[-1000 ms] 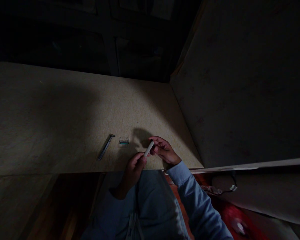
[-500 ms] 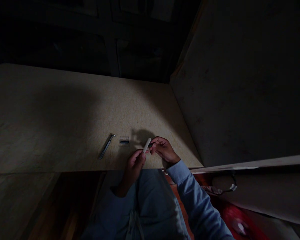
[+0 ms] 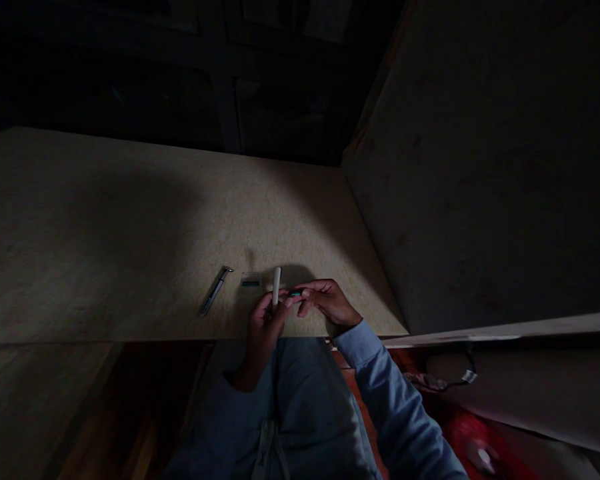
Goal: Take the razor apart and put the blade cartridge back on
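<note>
My left hand [image 3: 265, 323] is closed around the lower end of a slim white stick [image 3: 277, 283], which points up and away from me. Between the fingertips of my right hand [image 3: 329, 300] is a small dark razor cartridge [image 3: 295, 293] with a teal strip. My left thumb and fingertips come close to that cartridge; whether they touch it I cannot tell. A grey razor [image 3: 214, 293] lies at a slant on the table to the left. Beside it sits a small clear case [image 3: 251, 275] with a teal-and-dark insert.
The pale table [image 3: 230, 200] reaches back to a dark cabinet [image 3: 225, 100]. A tall grey panel [image 3: 480, 187] borders it on the right. The table's front edge runs just above my lap. A red bag [image 3: 467, 437] lies low at the right.
The white stick has turned from a rightward slant to nearly upright and shifted left with my left hand. The cartridge at my right fingertips now shows beside the stick, its teal strip visible.
</note>
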Demonstrator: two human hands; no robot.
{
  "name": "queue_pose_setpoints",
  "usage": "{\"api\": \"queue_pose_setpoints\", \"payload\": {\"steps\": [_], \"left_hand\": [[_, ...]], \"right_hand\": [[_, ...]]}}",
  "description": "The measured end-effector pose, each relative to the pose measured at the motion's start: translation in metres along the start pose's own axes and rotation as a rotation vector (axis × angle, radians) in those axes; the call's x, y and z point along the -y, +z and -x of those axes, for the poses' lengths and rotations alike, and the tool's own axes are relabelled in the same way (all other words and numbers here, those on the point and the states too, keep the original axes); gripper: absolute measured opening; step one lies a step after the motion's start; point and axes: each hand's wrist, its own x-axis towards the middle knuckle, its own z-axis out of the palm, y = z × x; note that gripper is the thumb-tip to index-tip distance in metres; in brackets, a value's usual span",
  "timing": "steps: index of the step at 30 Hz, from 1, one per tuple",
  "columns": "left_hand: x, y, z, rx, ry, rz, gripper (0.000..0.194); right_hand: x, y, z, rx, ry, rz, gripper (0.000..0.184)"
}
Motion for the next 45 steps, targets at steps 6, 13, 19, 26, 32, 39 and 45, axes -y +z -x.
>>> {"api": "queue_pose_setpoints", "payload": {"steps": [6,13,19,26,32,39,45], "left_hand": [[0.001,0.002,-0.002,-0.006,0.026,0.004,0.052],[0.003,-0.004,-0.002,0.040,-0.016,0.076,0.055],[0.000,-0.006,-0.005,0.056,-0.056,0.103,0.051],[-0.008,-0.013,-0.005,0.221,-0.130,0.042,0.049],[-0.007,-0.013,-0.005,0.259,-0.154,-0.006,0.052],[-0.004,-0.021,-0.008,0.388,-0.168,0.102,0.054],[0.003,-0.033,-0.010,0.578,-0.225,0.117,0.063]], "right_hand": [[-0.003,-0.001,0.001,0.015,0.001,0.029,0.042],[-0.004,-0.003,0.002,0.023,0.025,0.079,0.035],[-0.002,-0.003,0.002,0.056,-0.037,0.071,0.038],[-0.003,-0.003,0.003,0.233,-0.049,0.066,0.053],[-0.011,-0.011,0.002,0.261,-0.010,0.112,0.061],[-0.005,-0.006,0.002,0.143,-0.087,0.105,0.051],[0.004,0.001,0.003,0.050,-0.177,0.066,0.045]]}}
